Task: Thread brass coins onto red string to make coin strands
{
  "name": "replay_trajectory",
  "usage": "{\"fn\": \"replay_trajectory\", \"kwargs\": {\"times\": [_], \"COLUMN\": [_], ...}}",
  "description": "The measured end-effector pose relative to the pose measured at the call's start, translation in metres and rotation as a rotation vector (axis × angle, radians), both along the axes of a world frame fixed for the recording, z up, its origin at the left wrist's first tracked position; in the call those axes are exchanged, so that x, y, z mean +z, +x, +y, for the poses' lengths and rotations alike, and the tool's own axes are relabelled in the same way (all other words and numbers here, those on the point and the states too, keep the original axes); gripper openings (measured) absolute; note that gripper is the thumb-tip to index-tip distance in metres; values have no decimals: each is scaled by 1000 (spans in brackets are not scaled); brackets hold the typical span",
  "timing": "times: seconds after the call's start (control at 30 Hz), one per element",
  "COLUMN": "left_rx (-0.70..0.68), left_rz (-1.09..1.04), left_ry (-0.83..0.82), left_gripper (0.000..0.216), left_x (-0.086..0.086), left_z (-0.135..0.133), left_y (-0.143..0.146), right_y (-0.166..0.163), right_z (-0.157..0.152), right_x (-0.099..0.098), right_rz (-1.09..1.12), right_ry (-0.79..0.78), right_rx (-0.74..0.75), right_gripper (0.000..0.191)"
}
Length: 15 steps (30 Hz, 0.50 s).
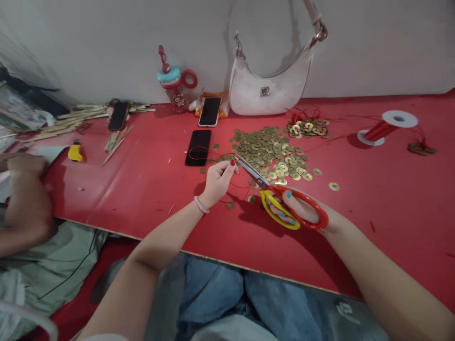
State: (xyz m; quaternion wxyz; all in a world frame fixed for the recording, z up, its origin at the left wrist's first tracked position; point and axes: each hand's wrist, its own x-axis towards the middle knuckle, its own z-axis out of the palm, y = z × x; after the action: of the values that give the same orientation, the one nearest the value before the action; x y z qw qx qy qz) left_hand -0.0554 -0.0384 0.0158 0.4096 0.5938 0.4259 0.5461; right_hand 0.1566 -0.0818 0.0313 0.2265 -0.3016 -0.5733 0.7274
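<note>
My left hand (217,181) is closed in a pinch on a thin red string (199,149), which loops out to the left over a black phone. A pair of scissors (275,199) with one red and one yellow handle is in my right hand (296,208), its fingers through the loops. The blades point up and left, their tips at my left fingertips, and look nearly closed. Behind the blades lies a spread pile of brass coins (265,144) with holes in the middle. Whether the string lies between the blades is too small to tell.
A spool of red string (382,130) stands at the right beside a tied coin bunch (422,148). Strung coins (308,127) lie below a white handbag (272,90). Phones (198,148), a cup (176,90) and a yellow cutter (75,151) are leftward. Another person's arm (26,199) rests far left.
</note>
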Motion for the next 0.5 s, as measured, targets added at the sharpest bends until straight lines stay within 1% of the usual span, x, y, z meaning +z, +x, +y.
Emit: {"fn": "replay_trajectory", "kwargs": {"times": [0.17, 0.27, 0.37, 0.5], "left_rx": [5, 3, 5, 2], "left_rz": [-2, -9, -6, -4], "left_ry": [4, 5, 4, 8], "left_gripper": [39, 39, 39, 39], "left_x": [0, 0, 0, -1], "left_z": [1, 1, 1, 1], "left_y": [0, 0, 0, 0], "right_y": [-3, -4, -3, -1], "right_z": [0, -1, -2, -2], "right_x": [5, 9, 10, 3], "right_rz": [-55, -44, -28, 3], "right_ry": [44, 64, 60, 45], "right_rx": [-43, -60, -31, 13], "right_gripper": [41, 40, 38, 38]}}
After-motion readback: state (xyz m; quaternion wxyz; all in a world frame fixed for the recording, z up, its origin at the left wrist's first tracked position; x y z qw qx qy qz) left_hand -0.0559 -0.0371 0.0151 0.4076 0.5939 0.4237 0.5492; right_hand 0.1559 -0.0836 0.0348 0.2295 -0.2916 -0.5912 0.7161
